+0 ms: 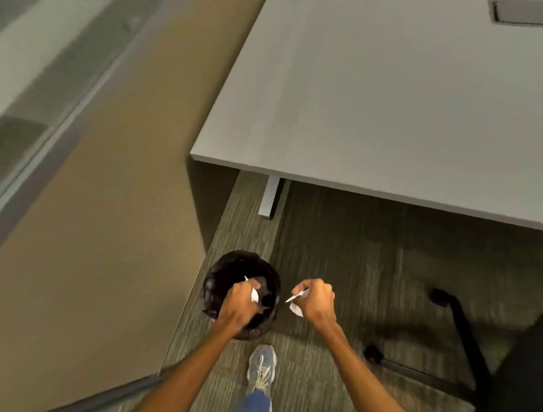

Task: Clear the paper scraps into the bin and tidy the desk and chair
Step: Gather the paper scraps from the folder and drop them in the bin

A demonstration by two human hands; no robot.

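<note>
Standing on carpet at the near left corner of the desk surface; what shows of the top is bare, no scraps on it.

Bin sits on the floor just off that corner, against the tan partition, lined with a black bag.

Left hand is over the bin mouth, grip closed in a fist around white paper scraps; an edge pokes out between thumb and fingers.

Right hand is beside the bin, just past its right rim and not over the opening, grip also closed on a scrap with corners sticking out below the knuckles.

Handling, as judged: the paper is very light, thin and limp, already crumpled. It will not fall straight; loose bits may drift or cling to a palm. Best held bunched in the whole fist, as now, not pinched by an edge that could tear. Release low over the bag and spread the fingers fully.

The right hand likely needs to come leftward over the opening first, or its scrap lands on carpet.

Chair stands off to the right, pulled out from the surface, base and casters showing. Tidying it looks not yet done.

One shoe close behind the bin; a nudge could tip it.
</note>
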